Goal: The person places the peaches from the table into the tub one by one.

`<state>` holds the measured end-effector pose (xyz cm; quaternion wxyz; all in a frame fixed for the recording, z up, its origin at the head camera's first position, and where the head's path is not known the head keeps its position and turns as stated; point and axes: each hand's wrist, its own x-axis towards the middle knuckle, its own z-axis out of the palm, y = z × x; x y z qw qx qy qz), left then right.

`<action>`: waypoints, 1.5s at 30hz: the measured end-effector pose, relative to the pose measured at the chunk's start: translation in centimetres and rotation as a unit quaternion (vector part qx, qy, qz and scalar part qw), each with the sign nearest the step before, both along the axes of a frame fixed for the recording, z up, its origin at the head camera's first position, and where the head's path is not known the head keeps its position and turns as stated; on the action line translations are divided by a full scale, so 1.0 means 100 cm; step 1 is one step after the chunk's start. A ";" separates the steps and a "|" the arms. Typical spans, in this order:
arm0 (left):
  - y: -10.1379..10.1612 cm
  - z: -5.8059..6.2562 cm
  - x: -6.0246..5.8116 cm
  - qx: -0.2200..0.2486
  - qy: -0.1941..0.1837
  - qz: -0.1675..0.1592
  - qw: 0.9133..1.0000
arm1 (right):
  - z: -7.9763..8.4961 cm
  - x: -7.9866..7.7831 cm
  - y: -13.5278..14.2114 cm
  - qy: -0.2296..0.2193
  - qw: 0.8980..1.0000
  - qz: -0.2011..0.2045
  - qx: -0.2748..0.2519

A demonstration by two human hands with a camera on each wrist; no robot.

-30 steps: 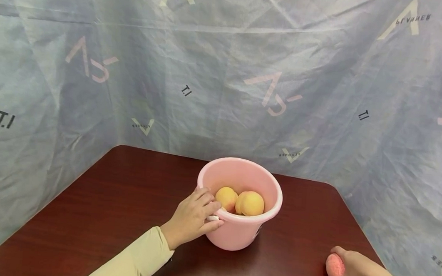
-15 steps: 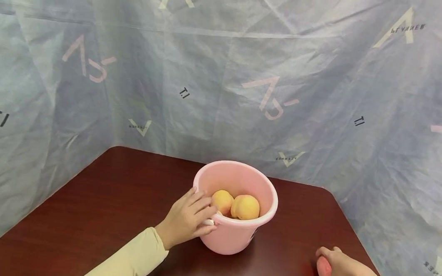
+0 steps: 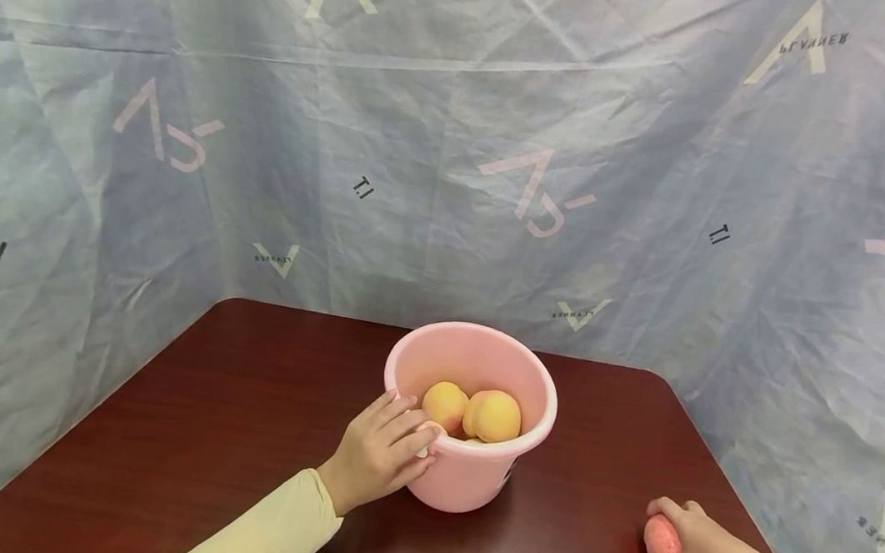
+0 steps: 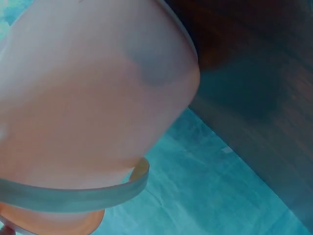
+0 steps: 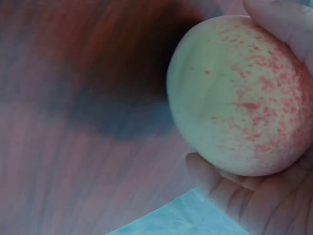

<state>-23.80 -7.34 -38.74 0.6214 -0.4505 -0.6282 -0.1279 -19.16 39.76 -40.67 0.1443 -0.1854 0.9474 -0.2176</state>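
Observation:
A pink bucket (image 3: 469, 478) stands upright on the dark red-brown table, with several yellow-orange peaches (image 3: 497, 417) inside. My left hand (image 3: 376, 453) lies at the near left of its rim, the fairly straight fingers touching the edge beside a small white piece. In the left wrist view the bucket's side wall (image 4: 98, 107) fills much of the picture, with its band-like handle (image 4: 73, 197) below. Off to the right, my right hand (image 3: 706, 548) grips another peach (image 5: 239, 98), pale with red speckles, fingers and thumb wrapped round it close over the table.
The dark wooden table (image 3: 257, 384) has rounded far corners. Grey-blue printed cloth (image 3: 435, 126) hangs behind it and along both sides, close to the table's edges.
My left fingers have shifted slightly on the bucket's rim, lifting a little and settling again. My right hand keeps its hold on the peach at the right. The head view has shifted slightly.

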 end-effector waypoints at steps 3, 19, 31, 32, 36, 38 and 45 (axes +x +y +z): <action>0.002 -0.004 0.000 0.019 -0.014 -0.012 1.000 | 0.002 0.004 -0.003 0.014 1.000 -0.016 0.001; 0.008 -0.014 0.005 0.060 -0.050 -0.001 0.997 | -0.001 0.005 -0.003 -0.007 0.999 -0.042 -0.001; 0.008 -0.014 0.004 0.067 -0.030 -0.003 0.997 | -0.003 0.011 -0.005 0.033 0.999 -0.028 0.020; 0.008 -0.014 0.005 0.067 -0.030 -0.003 0.997 | -0.004 0.012 -0.006 0.034 0.999 -0.029 0.022; 0.009 -0.016 0.005 0.070 -0.032 -0.002 0.997 | -0.004 0.012 -0.011 0.047 0.997 -0.043 0.035; 0.009 -0.015 0.004 0.069 -0.035 0.000 0.997 | -0.002 0.011 -0.012 0.030 0.997 -0.056 0.031; 0.005 -0.013 0.005 0.049 -0.042 0.003 0.998 | 0.010 0.010 -0.010 0.014 0.999 0.024 -0.033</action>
